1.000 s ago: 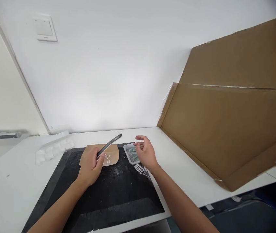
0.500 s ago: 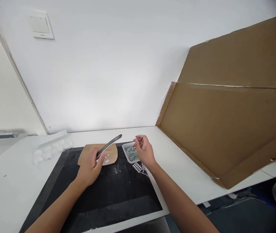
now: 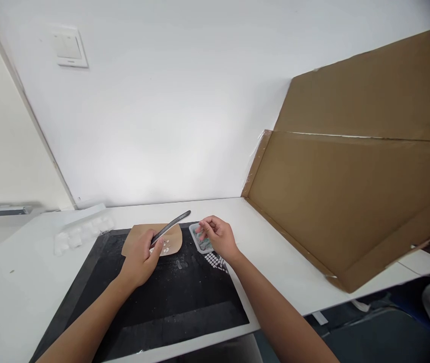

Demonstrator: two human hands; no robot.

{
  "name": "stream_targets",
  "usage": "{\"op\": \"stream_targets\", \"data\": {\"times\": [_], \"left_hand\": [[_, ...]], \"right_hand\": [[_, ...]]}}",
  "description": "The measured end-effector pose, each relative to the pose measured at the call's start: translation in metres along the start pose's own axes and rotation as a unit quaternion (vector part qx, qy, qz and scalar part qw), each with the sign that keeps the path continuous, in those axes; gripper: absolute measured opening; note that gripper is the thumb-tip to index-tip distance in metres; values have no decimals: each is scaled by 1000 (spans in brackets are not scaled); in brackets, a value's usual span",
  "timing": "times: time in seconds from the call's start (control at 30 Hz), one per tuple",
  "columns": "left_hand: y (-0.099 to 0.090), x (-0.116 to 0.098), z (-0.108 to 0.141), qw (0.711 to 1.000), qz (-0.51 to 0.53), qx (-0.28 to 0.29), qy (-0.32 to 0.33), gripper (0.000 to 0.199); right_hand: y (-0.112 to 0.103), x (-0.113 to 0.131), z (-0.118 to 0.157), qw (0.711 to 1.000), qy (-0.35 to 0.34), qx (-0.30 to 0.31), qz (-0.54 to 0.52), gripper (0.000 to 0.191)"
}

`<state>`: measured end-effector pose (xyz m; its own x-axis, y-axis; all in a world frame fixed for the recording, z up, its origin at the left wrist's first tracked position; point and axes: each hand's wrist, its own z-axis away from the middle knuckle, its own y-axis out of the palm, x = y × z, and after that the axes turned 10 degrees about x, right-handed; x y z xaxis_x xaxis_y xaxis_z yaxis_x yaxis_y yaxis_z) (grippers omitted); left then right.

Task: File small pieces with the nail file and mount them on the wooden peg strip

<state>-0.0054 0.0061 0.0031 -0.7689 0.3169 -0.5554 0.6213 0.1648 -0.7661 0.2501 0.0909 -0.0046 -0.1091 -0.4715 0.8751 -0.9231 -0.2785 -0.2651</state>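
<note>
My left hand [image 3: 141, 257] is wrapped around a dark, slim, slightly curved strip [image 3: 171, 225], whose rounded end points up and to the right. Beneath that hand lies a tan card [image 3: 135, 233] with small white bits [image 3: 166, 247] scattered on it. My right hand [image 3: 218, 236] hovers over a small white tray [image 3: 192, 233], thumb and fingers bent towards each other; anything between the tips is too small to make out. Inside the tray are greenish-grey pieces [image 3: 204, 245], partly hidden by the hand. White dots in rows [image 3: 213, 260] sit just below the tray.
A black mat [image 3: 177, 297] covers part of the white table [image 3: 14, 292]. Clear plastic packaging [image 3: 82, 232] lies at the back left. On the right stands a large folded cardboard sheet [image 3: 343, 201]. A white wall [image 3: 162, 111] closes off the back.
My right hand has shifted slightly left and down, with its fingertips now over the tray. My left hand keeps its hold on the dark strip. The view has tilted a little.
</note>
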Motion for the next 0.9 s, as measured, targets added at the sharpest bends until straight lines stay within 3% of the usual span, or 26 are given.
{"op": "stream_targets", "data": {"times": [0.4,0.67,0.9], "left_hand": [[4,1,1,999,5,39,34,39],[3,0,2,999,-8,30,37,36],[4,1,0,999,-6,30,24,39]], "right_hand": [[-3,2,1,999,23,-15,26,44],[-3,2,-1,999,20,-41,28,39],[-6,-1,-4,999,41,-7,4,41]]}}
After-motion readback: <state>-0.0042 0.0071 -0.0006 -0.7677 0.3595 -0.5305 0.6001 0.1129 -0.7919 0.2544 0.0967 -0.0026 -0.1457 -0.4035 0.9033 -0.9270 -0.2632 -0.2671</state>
